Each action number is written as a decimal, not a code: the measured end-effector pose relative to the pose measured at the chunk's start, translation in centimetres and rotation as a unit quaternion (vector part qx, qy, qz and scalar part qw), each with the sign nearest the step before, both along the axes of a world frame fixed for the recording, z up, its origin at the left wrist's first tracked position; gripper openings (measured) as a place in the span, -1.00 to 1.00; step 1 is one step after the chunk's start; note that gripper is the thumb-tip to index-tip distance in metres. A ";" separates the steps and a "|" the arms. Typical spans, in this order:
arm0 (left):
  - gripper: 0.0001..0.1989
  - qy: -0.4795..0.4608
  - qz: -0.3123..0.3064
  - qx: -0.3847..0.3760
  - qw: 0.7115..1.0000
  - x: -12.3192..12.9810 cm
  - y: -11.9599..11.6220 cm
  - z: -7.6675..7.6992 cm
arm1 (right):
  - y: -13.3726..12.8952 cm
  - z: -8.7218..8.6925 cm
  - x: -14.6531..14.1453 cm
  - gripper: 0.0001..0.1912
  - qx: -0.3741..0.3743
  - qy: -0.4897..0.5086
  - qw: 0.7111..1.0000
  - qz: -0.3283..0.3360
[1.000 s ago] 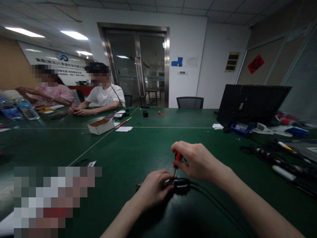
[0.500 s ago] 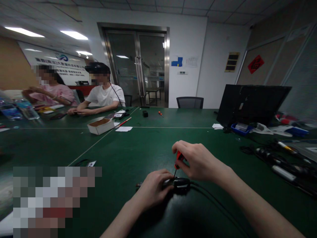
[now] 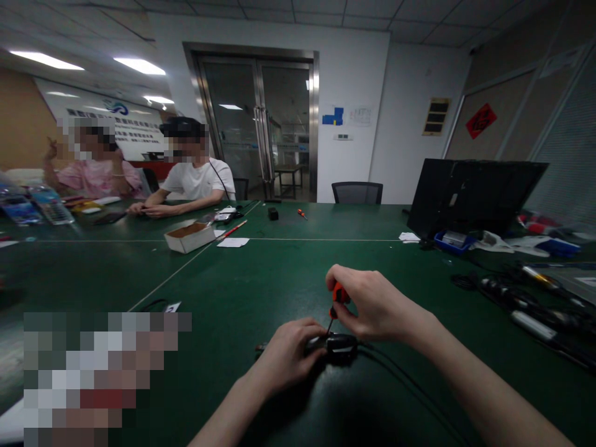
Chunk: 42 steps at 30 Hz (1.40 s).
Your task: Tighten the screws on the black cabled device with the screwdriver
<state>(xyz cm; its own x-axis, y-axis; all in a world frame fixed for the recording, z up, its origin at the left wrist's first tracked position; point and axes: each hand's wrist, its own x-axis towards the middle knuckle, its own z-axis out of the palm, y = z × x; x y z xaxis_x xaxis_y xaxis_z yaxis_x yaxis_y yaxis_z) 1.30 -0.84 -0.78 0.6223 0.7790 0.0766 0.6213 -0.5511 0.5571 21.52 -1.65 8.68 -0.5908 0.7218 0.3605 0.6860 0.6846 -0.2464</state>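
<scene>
My right hand (image 3: 367, 303) is closed around the red-and-black handle of a screwdriver (image 3: 339, 293). The screwdriver is held nearly upright, and its thin shaft points down to a glossy black corded device (image 3: 342, 347) lying on the green table (image 3: 223, 372). Whether the tip sits in a screw is too small to make out. My left hand (image 3: 295, 351) grips the device from its left side, fingers wrapped over its body and hiding its middle. One end of the device sticks out left of that hand. A black cable (image 3: 400, 372) runs from its right end toward the lower right.
A white open box (image 3: 190, 239), papers (image 3: 233, 243) and a second screwdriver (image 3: 302, 214) lie farther back. At the right are a black monitor (image 3: 475, 198), a blue tray (image 3: 451, 242) and several corded tools (image 3: 535, 326). Two people sit across at the left.
My right hand has shifted slightly on the screwdriver, whose handle looks turned a little. The left hand and device stay put. One person at the far left has raised their hands.
</scene>
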 end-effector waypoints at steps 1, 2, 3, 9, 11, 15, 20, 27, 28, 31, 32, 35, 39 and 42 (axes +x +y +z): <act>-0.80 0.001 -0.001 -0.001 1.000 0.0 0.0 0.0 | 0.1 -0.1 0.0 -0.74 -0.001 0.002 1.000 -0.001; -0.80 0.003 -0.001 -0.001 1.000 0.0 0.0 0.1 | 0.2 -0.1 0.0 -0.74 0.002 0.001 1.000 -0.005; -0.80 0.004 -0.001 -0.001 1.000 0.0 0.0 0.1 | 0.3 -0.2 -0.1 -0.74 0.009 -0.005 1.000 -0.011; -0.78 -0.008 0.003 0.001 1.000 0.0 -0.1 0.1 | 0.8 -0.3 -0.1 -0.70 0.065 -0.088 0.992 -0.057; -0.77 -0.011 0.002 0.002 1.000 0.0 -0.1 0.0 | 0.7 -0.2 -0.1 -0.69 0.072 -0.086 0.992 -0.057; -0.79 -0.007 0.000 -0.003 1.000 -0.1 0.0 -0.1 | 0.3 0.0 0.0 -0.82 0.026 -0.012 1.000 0.009; -0.77 -0.006 -0.003 -0.007 1.000 -0.1 0.2 -0.2 | 0.1 0.1 0.1 -0.78 -0.030 0.024 0.999 0.033; -0.76 0.003 -0.001 -0.011 1.000 -0.1 0.2 -0.2 | 0.8 -0.1 0.1 -0.80 0.047 -0.044 0.998 -0.026; -0.76 0.003 0.001 -0.011 1.000 -0.1 0.1 -0.1 | 0.9 -0.2 0.0 -0.78 0.058 -0.055 0.996 -0.030; -0.77 0.001 0.003 -0.010 1.000 -0.1 0.0 0.0 | 1.0 -0.3 0.0 -0.71 0.085 -0.072 0.993 -0.037; -0.77 0.001 0.003 -0.009 1.000 -0.1 0.0 0.0 | 0.9 -0.2 0.0 -0.72 0.089 -0.067 0.993 -0.033; -0.78 0.004 0.000 -0.006 1.000 0.0 0.0 0.0 | 0.6 -0.1 0.1 -0.82 0.056 -0.023 0.998 0.009; -0.78 0.008 0.002 -0.003 1.000 0.0 0.0 0.0 | 0.4 0.0 0.2 -0.76 -0.008 0.006 1.000 0.030; -0.77 0.010 0.004 -0.005 1.000 0.0 -0.1 0.1 | 0.6 -0.1 0.1 -0.77 -0.012 -0.003 1.000 0.001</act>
<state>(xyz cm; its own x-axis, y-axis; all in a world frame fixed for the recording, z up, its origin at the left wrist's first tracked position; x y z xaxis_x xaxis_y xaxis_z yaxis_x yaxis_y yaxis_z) 1.26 -0.93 -0.66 0.6176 0.7844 0.0565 0.6364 -0.5407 0.5501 21.65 -1.02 8.56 -0.5942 0.7290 0.3398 0.6865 0.6798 -0.2580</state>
